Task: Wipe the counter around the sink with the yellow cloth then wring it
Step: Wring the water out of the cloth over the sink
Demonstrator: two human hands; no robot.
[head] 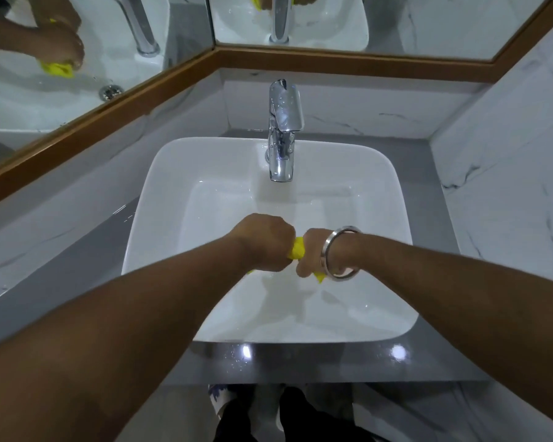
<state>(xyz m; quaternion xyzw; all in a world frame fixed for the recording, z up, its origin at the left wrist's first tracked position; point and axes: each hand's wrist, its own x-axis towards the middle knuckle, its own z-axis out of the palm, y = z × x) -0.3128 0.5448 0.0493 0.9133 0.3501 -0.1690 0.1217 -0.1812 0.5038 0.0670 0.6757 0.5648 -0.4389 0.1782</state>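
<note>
Yellow cloth (297, 248) twisted into a tight roll above the middle of the white sink (173, 161), clamped at both ends. Left hand (265, 242) fisted around the left end, right hand (316, 253) fisted around the right end, only a short yellow stretch showing between the knuckles and a small tip poking out below the right fist. Steel bangle (339, 253) riding on the right wrist. Chrome tap (283, 129) at the far rim, no stream visible from the spout. Grey surface (300, 358) at the near edge glossy, speckled with what look like droplets under the light glare; same sheen on the left stretch. Mirrors with wooden frame (109, 116) along the far and left walls, doubling the fists and cloth.

Judged to be in the wringing step, wiping apparently done. Risks from here: wrung water splashing past the near rim back onto the surface if the fists drift toward the body; grip slipping on a wet roll, dropping the cloth into the basin; bangle possibly snagging a loose fold during the twist.
</note>
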